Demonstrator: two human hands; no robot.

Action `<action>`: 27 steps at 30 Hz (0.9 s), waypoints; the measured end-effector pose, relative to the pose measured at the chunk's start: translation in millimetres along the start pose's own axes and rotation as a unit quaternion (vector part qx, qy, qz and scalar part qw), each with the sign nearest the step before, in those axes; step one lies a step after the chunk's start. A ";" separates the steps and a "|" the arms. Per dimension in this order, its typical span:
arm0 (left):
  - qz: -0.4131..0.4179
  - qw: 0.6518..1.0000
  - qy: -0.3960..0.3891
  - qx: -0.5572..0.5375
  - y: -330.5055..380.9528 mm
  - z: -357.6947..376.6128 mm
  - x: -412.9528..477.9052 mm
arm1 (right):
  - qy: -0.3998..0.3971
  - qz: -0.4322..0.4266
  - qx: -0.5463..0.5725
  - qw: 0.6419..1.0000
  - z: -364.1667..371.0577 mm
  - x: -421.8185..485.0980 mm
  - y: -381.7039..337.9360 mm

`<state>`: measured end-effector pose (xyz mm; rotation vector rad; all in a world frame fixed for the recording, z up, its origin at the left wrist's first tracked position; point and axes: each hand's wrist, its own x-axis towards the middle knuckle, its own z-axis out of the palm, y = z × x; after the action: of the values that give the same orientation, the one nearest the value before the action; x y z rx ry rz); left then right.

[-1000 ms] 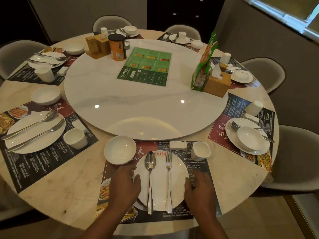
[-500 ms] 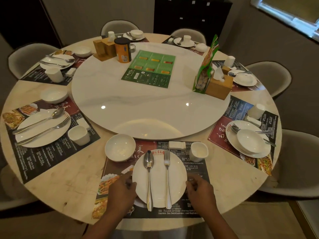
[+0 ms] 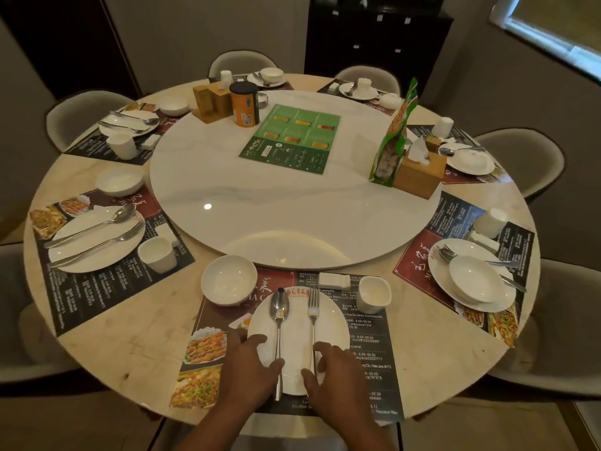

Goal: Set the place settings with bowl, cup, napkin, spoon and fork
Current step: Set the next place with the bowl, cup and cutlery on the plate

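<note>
The near setting lies on a dark placemat (image 3: pixel 367 353). A white plate (image 3: pixel 328 327) carries a spoon (image 3: pixel 279 312) on the left and a fork (image 3: pixel 313 305) on the right, both pointing away from me. My left hand (image 3: pixel 248 369) rests on the plate's left part with fingers spread, the thumb tip touching the spoon handle. My right hand (image 3: pixel 331 374) curls its thumb and fingers round the end of the fork handle. A white bowl (image 3: pixel 229 284) stands at the plate's upper left, a white cup (image 3: pixel 374 294) at its upper right, and a folded white napkin (image 3: pixel 334 281) between them.
A large white turntable (image 3: pixel 292 203) fills the table's middle and holds a green menu (image 3: pixel 292 138), an orange can (image 3: pixel 244 104) and wooden tissue boxes (image 3: pixel 419 172). Several other settings ring the table (image 3: pixel 107 340), and grey chairs surround it.
Both hands have moved inward from the plate's outer edges onto the plate, to the spoon and fork handles. My view has pulled back a little.
</note>
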<state>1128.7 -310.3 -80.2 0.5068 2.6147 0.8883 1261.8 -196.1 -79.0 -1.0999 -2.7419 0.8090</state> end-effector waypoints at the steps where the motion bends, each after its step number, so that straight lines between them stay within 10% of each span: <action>1: -0.001 1.000 0.001 -0.001 -0.6 0.8 0.1 | -0.001 -0.002 0.003 1.000 -0.5 0.4 0.4; 18: -0.001 1.000 0.006 -0.023 -3.6 2.2 1.7 | -0.002 0.010 0.051 0.999 -4.8 -2.1 0.8; 27: -0.027 0.991 -0.032 -0.126 -9.8 -8.9 11.2 | 0.114 0.158 0.131 0.972 -26.4 3.5 21.8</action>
<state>1113.0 -317.3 -81.9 0.3885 2.4007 1.1424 1279.6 -168.8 -67.8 -1.4837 -2.2288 0.9748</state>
